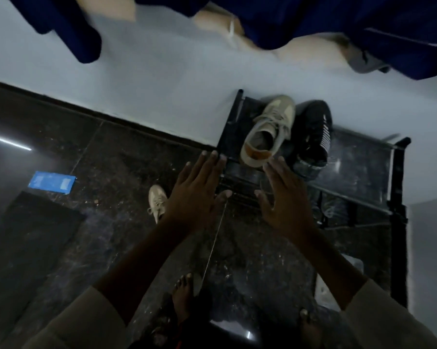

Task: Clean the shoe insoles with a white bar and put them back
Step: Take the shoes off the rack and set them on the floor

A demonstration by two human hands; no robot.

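A beige sneaker sits on top of a black shoe rack, heel toward me, beside a black shoe with white marks. A second beige sneaker lies on the dark floor, partly hidden behind my left wrist. My left hand and my right hand are both stretched out flat, fingers apart, holding nothing. My right fingertips are just below the heel of the sneaker on the rack. No insole or white bar shows.
A blue flat packet lies on the dark marble floor at left, near a dark mat. Blue cloth hangs along the white wall above. My bare feet stand at the bottom.
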